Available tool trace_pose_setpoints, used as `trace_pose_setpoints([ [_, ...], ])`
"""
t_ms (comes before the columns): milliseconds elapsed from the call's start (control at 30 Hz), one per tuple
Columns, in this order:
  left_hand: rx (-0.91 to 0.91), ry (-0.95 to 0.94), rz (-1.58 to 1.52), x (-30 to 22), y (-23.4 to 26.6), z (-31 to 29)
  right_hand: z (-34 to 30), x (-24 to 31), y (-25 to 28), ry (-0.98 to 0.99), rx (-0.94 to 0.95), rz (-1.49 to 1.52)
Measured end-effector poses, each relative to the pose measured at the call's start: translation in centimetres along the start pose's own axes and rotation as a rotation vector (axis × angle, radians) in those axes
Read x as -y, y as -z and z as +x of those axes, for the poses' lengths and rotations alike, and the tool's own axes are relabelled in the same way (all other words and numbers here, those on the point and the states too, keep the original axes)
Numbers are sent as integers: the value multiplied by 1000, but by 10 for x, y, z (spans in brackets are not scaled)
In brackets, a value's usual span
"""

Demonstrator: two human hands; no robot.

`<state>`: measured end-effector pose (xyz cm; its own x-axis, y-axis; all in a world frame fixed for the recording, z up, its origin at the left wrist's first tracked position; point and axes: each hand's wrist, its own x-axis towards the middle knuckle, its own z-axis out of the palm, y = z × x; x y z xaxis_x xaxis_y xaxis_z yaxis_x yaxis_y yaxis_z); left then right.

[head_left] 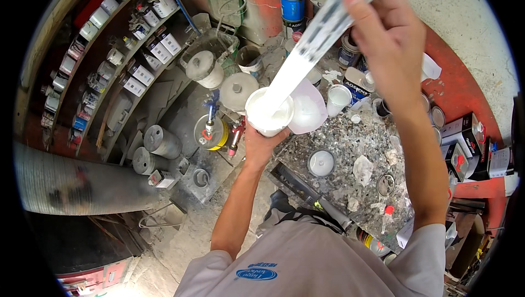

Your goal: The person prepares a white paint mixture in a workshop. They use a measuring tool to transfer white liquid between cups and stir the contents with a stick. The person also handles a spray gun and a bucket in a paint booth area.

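Observation:
My left hand (263, 145) is wrapped round a white cup (269, 132) from below and holds it up, its mouth facing me. White paint (259, 116) is inside. Higher up at the right, my right hand (391, 45) pinches a long flat mixing stick (322, 34) between thumb and fingers. The stick slants down to the left, and its lower half is coated white. Its low end reaches the cup's mouth; whether it touches the paint I cannot tell. A pale, pinkish-white sheet-like piece (308, 111) shows just right of the cup.
A paint-spattered bench (344, 144) holds another white cup (339, 97), a round grey-white container (321, 163) and several tins. Curved-looking shelves (117, 59) with cans stand at the left. Buckets (205, 70) and a spray gun (210, 114) on a yellow-banded can lie beyond my left arm.

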<state>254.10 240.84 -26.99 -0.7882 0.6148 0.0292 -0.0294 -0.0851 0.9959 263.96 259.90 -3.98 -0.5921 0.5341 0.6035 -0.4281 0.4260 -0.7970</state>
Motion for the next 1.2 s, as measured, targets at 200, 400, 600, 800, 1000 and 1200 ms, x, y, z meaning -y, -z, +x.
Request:
trace_pose_setpoints([
  [200,-6,5,-18,2,-3,0,6,16,36,64,-235,72],
  [400,-46,18,7,-7,-7,-3,-2,2,89,28,-367,-253],
  [600,-75,61,56,-9,-6,-6,-25,-42,73,-2,-286,30],
  [800,-98,51,107,-13,-14,-6,-37,-61,58,25,-299,40],
  [1000,-124,80,148,-14,-9,-9,-32,-65,69,46,-262,56],
  [1200,-149,117,248,-12,-7,-9,-30,-73,81,117,-305,45],
])
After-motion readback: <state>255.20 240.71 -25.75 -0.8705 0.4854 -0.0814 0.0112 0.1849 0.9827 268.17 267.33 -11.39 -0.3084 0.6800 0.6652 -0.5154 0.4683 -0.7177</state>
